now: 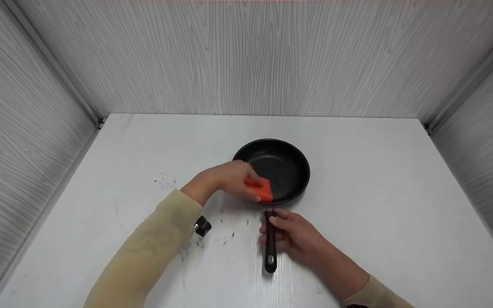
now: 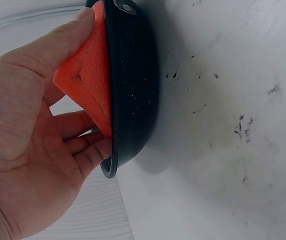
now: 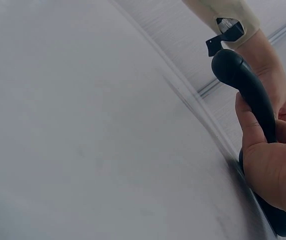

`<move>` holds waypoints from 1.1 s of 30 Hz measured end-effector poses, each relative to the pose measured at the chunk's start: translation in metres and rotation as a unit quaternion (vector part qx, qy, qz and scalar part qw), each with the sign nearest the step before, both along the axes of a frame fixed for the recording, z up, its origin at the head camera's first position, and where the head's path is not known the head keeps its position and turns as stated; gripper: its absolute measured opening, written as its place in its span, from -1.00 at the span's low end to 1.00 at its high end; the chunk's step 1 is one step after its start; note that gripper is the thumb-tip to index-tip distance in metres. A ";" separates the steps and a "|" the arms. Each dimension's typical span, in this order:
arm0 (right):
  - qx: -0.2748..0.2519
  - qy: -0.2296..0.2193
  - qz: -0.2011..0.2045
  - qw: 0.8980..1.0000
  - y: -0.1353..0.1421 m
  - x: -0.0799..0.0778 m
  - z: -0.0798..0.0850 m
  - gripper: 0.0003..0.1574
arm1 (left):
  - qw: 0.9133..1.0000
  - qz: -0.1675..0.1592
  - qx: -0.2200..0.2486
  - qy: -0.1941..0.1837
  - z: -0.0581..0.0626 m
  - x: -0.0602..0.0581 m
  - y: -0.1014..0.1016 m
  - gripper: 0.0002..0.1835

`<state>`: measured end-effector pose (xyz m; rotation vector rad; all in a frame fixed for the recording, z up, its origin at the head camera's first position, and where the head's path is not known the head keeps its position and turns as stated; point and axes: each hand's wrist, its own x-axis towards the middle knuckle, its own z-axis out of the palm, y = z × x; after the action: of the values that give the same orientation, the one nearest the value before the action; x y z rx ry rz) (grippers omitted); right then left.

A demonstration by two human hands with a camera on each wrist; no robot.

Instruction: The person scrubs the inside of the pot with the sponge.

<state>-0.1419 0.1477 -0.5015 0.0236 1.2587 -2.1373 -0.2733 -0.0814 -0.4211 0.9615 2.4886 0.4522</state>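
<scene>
A black frying pan (image 1: 287,171) sits near the middle of the white table, its handle (image 1: 270,248) pointing toward me. My left hand (image 1: 233,177) reaches over the pan's near left rim and holds an orange sponge (image 1: 265,190) against the inside. In the left wrist view, the thumb and fingers pinch the sponge (image 2: 85,75) beside the pan's wall (image 2: 132,90). My right hand (image 1: 295,233) grips the handle close to the pan, thumb on top. The right wrist view shows the handle (image 3: 253,90) between that hand's thumb and fingers (image 3: 250,122).
Dark crumbs (image 1: 225,239) are scattered on the table (image 1: 357,179) left of the handle, with more specks (image 1: 163,179) farther left. Wood-grain panels (image 1: 263,60) stand at the back and both sides. A small black device (image 1: 203,226) sits at the left sleeve.
</scene>
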 end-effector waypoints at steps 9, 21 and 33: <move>-0.014 0.002 0.005 1.000 -0.001 -0.001 -0.001 -0.52 | 1.000 0.014 0.010 -0.016 0.000 0.000 0.000 -0.41; -0.005 0.003 0.002 1.000 -0.001 -0.002 0.000 -0.52 | 0.998 0.008 0.039 -0.039 -0.007 -0.001 0.005 -0.39; 0.003 0.003 0.000 1.000 -0.003 -0.004 0.000 -0.58 | 0.994 0.001 0.083 -0.072 -0.012 0.001 0.013 -0.47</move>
<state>-0.1462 0.1443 -0.5018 0.0196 1.2693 -2.1343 -0.2721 -0.0688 -0.4328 0.9522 2.3509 0.7132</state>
